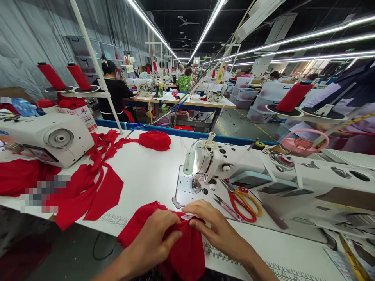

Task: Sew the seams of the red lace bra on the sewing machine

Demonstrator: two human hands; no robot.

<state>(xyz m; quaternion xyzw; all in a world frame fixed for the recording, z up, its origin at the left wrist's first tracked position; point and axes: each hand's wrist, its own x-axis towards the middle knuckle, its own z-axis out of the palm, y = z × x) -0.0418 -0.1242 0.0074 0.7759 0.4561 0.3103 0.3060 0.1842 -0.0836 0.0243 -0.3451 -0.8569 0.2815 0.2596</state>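
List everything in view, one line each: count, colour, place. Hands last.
Held cloth: 1, red, at near table edge
White scrap: 1, white, by the right fingertips
Table: 1, white, under the work
Sewing machines: 2 near, white, left and right
Scissors: 1 pair, red and orange handles, beside right machine
Cloth pile: count unclear, red, left
Thread cones: 3 near, red, on stands
Bins: several, translucent, behind
People: several, mixed clothing, background
Strip lights: several, white, ceiling
Left hand: 1, bare, gripping held cloth
Right hand: 1, bare, pinching held cloth
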